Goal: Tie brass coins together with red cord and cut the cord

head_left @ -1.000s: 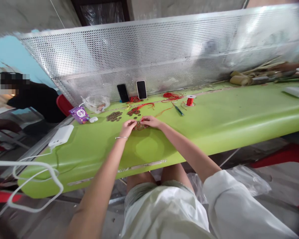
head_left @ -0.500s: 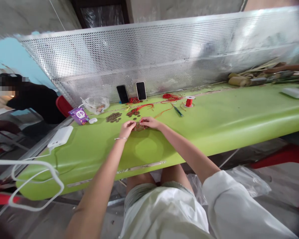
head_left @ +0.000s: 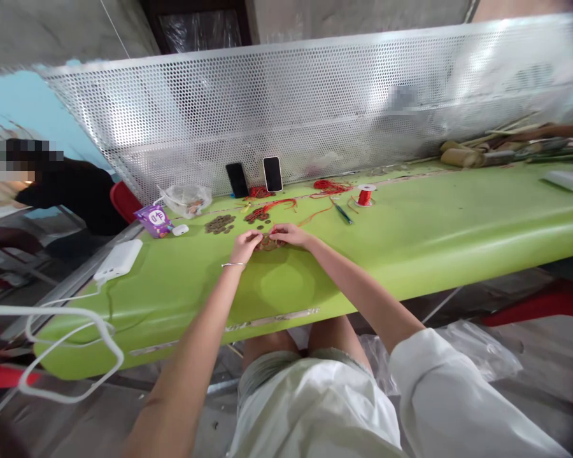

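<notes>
In the head view, on the green table (head_left: 424,222), in front of the body: a small bundle of coin-like discs with red cord (head_left: 270,243). At its left end, left hand (head_left: 246,245), with thumb and fingers pinching; at its right end, right hand (head_left: 289,233), palm down, also with fingertips pressed together upon the bundle. Cannot tell exactly which disc or which cord between the fingertips, as too small and partly covered.

On the near side, between bundle and front edge, a band of green surface, crossed by both forearms (head_left: 219,299). To the right, a wide stretch of the same surface, as far as a white box (head_left: 570,180) and bamboo pieces (head_left: 458,156); there, the most generous room for moving. Behind the fingers, much tighter: loose discs (head_left: 267,221), then a pile of discs (head_left: 220,224) and a second pile with red cord (head_left: 256,215). Further back, a dark phone (head_left: 237,180) and a white-edged phone (head_left: 272,174), near the perforated metal screen (head_left: 286,114), limit of the far side. More to the right, a slim dark green tool (head_left: 342,211) and a spool of red thread (head_left: 365,196). Toward the left end, a purple packet (head_left: 153,221) and a white power bank (head_left: 118,259).

Compared with half a second ago, nearly the same: both hands in the same pinching pose at the same bundle, only the whole scene slightly further right in the view.
</notes>
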Demonstrator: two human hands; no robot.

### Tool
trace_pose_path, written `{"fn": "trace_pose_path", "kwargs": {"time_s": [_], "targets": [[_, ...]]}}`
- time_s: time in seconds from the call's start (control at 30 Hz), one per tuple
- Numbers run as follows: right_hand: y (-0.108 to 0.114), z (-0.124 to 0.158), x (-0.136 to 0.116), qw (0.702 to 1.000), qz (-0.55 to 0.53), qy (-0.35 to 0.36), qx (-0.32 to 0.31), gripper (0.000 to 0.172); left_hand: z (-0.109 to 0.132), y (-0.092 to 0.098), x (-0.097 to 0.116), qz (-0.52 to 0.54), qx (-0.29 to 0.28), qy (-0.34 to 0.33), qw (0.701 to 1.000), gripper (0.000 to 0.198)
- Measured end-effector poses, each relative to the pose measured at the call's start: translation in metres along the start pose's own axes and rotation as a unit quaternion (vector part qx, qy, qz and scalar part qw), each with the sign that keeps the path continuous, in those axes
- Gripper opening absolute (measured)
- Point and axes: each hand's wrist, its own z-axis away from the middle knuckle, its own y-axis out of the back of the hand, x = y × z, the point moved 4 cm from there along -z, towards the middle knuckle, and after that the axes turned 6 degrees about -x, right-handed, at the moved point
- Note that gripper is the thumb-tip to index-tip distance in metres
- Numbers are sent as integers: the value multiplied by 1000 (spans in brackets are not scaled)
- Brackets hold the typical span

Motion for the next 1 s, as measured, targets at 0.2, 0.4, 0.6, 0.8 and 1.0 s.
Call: {"fn": "trace_pose_path", "kwargs": {"time_s": [0.2,0.4,0.6,0.8,1.0], "targets": [[7,0,1,998,-32,-5,45,7,0,0,0,-7,5,4,1000,27],[23,-1,5,990,-77,-4,118,16,-1,2,0,-12,13,1,1000,27],[22,2,3,990,-84,-13,117,18,0,2,1,-7,19,-6,1000,27],[14,4,0,995,-48,-22,86,17,1,1,2,-12,29,-6,999,28],[11,3,1,997,-25,-9,66,11,0,2,2,-18,35,-6,999,29]]}}
